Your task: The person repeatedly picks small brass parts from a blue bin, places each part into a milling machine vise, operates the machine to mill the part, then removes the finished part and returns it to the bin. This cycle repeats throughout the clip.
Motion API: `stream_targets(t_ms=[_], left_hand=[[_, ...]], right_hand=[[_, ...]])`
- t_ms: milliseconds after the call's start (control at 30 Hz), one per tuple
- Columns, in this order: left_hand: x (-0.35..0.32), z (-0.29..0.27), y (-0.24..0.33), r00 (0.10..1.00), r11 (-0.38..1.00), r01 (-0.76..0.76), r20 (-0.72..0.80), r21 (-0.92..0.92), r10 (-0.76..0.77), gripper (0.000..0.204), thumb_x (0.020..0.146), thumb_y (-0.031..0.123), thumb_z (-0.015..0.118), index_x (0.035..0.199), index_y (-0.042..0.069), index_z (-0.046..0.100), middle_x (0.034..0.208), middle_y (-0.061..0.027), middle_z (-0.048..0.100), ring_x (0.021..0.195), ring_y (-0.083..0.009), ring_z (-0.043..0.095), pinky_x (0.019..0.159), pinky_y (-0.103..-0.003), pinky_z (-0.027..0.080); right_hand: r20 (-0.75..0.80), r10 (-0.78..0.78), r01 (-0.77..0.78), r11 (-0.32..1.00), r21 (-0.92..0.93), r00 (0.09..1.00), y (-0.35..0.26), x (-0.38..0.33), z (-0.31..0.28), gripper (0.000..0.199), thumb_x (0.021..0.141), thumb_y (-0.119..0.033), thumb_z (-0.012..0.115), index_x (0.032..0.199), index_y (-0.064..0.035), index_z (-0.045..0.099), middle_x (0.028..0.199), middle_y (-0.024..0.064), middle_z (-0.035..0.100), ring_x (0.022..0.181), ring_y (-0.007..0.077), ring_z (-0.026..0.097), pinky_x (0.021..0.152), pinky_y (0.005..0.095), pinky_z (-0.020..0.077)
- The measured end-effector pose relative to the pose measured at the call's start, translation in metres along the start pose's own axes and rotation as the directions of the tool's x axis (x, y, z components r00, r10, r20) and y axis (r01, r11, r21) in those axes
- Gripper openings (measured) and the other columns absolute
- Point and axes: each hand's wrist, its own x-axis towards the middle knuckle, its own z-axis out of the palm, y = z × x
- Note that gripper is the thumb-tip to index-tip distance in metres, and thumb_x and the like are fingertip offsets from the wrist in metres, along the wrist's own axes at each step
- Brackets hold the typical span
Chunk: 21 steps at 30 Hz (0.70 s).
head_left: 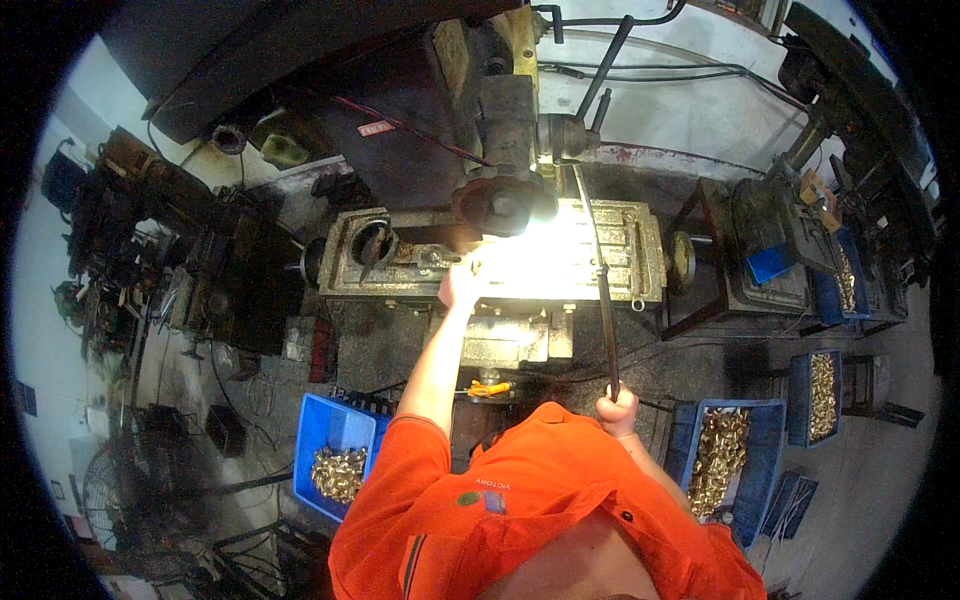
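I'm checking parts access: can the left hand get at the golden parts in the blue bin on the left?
Likely yes, after drawing back: the left hand is at the machine table, but the blue bin stands open beside that arm's orange sleeve, and nothing appears to cover the golden parts.

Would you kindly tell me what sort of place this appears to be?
Probably a metalworking shop: a slotted machine table lies under a heavy machine head, and blue bins hold many shiny gold-coloured pieces.
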Motion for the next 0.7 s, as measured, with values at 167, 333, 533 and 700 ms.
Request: stream_targets(t_ms=[167, 333, 533, 700], left_hand=[[-0.005, -0.006, 0.008, 1.000, 0.999, -0.004, 0.016, 0.032, 0.004, 0.053, 0.066, 0.057, 0.062, 0.075, 0.006, 0.066, 0.077, -0.0120, 0.065, 0.073, -0.0268, 0.064, 0.062, -0.038, 0.050], [-0.003, -0.004, 0.004, 1.000, 0.999, -0.002, 0.031, 0.039, 0.001, 0.054, 0.067, 0.058, 0.061, 0.078, 0.005, 0.066, 0.080, -0.0128, 0.066, 0.075, -0.0277, 0.064, 0.063, -0.038, 0.050], [-0.003, -0.005, 0.007, 0.999, 0.999, 0.001, 0.038, 0.039, -0.003, 0.053, 0.066, 0.057, 0.062, 0.077, 0.005, 0.066, 0.079, -0.0128, 0.066, 0.075, -0.0275, 0.064, 0.063, -0.038, 0.050], [-0.005, -0.006, 0.008, 1.000, 0.998, -0.007, 0.014, 0.059, 0.006, 0.054, 0.066, 0.058, 0.062, 0.075, 0.005, 0.066, 0.078, -0.0128, 0.065, 0.074, -0.0272, 0.064, 0.063, -0.037, 0.050]], right_hand=[[0.019, 0.040, -0.040, 0.999, 0.031, 0.999, 0.005, 0.001, 0.000, 0.012, 0.064, -0.009, 0.047, 0.057, -0.0056, 0.038, 0.049, 0.0020, 0.036, 0.043, 0.0146, 0.037, 0.042, 0.0314, 0.0315], [0.011, -0.019, 0.019, 1.000, 0.019, 1.000, 0.006, 0.001, 0.001, 0.011, 0.065, -0.007, 0.046, 0.057, -0.0058, 0.038, 0.049, 0.0024, 0.036, 0.043, 0.0144, 0.036, 0.041, 0.0313, 0.0310], [-0.007, -0.002, 0.002, 1.000, 0.024, 1.000, 0.017, 0.001, 0.005, 0.011, 0.065, -0.007, 0.046, 0.058, -0.0059, 0.039, 0.049, 0.0025, 0.037, 0.043, 0.0136, 0.037, 0.040, 0.0308, 0.0314], [0.012, 0.021, -0.021, 0.999, 0.041, 1.000, 0.017, 0.002, 0.005, 0.010, 0.065, -0.007, 0.046, 0.058, -0.0056, 0.039, 0.049, 0.0025, 0.038, 0.042, 0.0136, 0.038, 0.041, 0.0306, 0.0327]])
